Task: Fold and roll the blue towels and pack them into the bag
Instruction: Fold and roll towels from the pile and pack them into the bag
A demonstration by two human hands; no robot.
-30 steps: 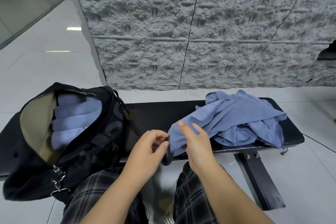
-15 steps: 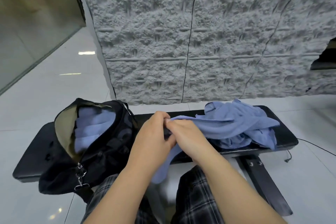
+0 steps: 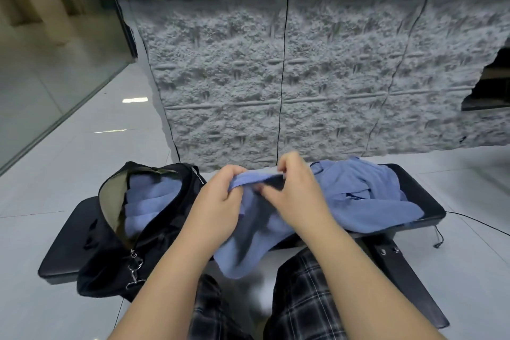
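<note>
A blue towel (image 3: 248, 246) hangs in front of me, its lower part drooping below the bench's front edge. My left hand (image 3: 218, 207) grips its top edge on the left. My right hand (image 3: 295, 196) pinches the same edge just to the right, the two hands close together. A heap of loose blue towels (image 3: 367, 196) lies on the right half of the black bench (image 3: 63, 246). The black bag (image 3: 154, 232) stands open on the bench's left half, with several rolled blue towels (image 3: 149, 201) inside.
A rough grey stone wall (image 3: 303, 77) rises right behind the bench. White tiled floor (image 3: 69, 174) spreads to the left and right. My plaid-trousered legs (image 3: 298, 298) are under the hands. A thin black cable (image 3: 474, 225) trails off the bench's right end.
Both hands lifted the towel's edge up off the heap and moved slightly apart along it. The camera tilted upward, showing more of the wall.
</note>
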